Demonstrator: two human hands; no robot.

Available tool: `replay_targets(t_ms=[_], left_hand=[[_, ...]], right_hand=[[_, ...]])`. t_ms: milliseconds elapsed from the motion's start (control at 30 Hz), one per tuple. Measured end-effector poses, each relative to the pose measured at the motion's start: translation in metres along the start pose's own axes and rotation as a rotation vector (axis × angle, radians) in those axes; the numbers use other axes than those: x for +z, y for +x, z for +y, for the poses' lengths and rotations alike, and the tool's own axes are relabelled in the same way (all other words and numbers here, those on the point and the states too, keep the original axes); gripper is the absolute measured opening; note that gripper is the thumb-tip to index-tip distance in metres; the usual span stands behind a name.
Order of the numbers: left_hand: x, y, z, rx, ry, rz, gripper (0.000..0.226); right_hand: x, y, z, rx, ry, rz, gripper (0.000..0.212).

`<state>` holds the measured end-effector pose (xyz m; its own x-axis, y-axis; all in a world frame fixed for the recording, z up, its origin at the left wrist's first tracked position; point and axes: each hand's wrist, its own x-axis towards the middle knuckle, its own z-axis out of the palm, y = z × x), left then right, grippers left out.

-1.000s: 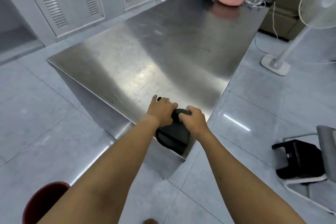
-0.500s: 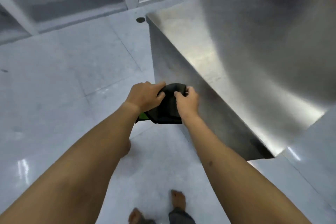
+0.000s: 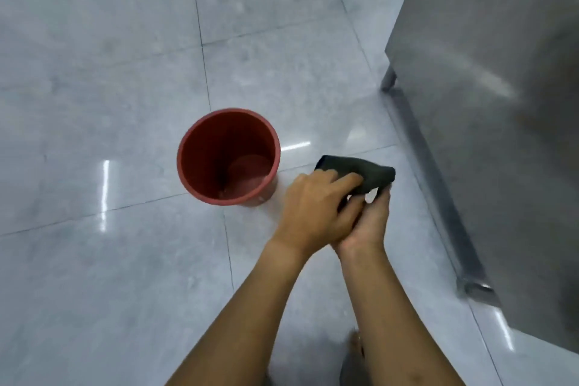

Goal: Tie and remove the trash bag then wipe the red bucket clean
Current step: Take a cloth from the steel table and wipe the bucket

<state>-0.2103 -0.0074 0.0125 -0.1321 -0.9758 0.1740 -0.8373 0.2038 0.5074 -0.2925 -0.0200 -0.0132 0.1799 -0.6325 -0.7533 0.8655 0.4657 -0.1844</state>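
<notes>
The red bucket (image 3: 228, 156) stands upright on the tiled floor, with no bag inside and its inner bottom visible. Just right of it both my hands hold a dark cloth (image 3: 366, 170) above the floor. My left hand (image 3: 316, 207) lies over the top with its fingers curled onto the cloth. My right hand (image 3: 371, 222) sits underneath, partly covered by the left, and grips the cloth from below. The cloth's far end sticks out beyond my fingers. No trash bag is in view.
A stainless steel table (image 3: 495, 97) rises along the right side, its leg (image 3: 388, 80) and lower rail close to my hands. Grey glossy floor tiles (image 3: 109, 72) stretch to the left and behind the bucket. My foot shows at the bottom edge.
My view has swung down from the table to the floor, bringing the red bucket into sight. Both hands carried the dark cloth away from the table edge and now hold it beside the bucket.
</notes>
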Motion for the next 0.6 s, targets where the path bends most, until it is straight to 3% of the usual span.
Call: replay_targets(t_ms=[200,300,367,467,533,600], left_hand=[[0.091,0.028,-0.074,-0.097,-0.158,0.159,0.038],[0.089,0.083,-0.103,-0.132,0.062,0.009,0.04],[0.075,0.112,-0.126,-0.265,0.217,-0.123,0.04],[0.045,0.116,-0.144,-0.451,0.434,-0.325,0.076],[0.034,0.102,-0.15,-0.488,0.574,-0.463,0.086],[0.034,0.076,-0.153,-0.496,0.535,-0.624,0.089]], right_hand=[[-0.033,0.144,0.004,-0.095,0.042,-0.327,0.053],[-0.021,0.191,-0.002,-0.07,-0.051,-0.485,0.052],[-0.008,0.215,-0.005,-0.098,-0.104,-0.574,0.051],[0.014,0.227,-0.012,-0.134,-0.15,-0.692,0.057],[0.019,0.223,-0.015,-0.13,-0.153,-0.709,0.057],[0.01,0.214,-0.018,-0.153,-0.108,-0.664,0.05]])
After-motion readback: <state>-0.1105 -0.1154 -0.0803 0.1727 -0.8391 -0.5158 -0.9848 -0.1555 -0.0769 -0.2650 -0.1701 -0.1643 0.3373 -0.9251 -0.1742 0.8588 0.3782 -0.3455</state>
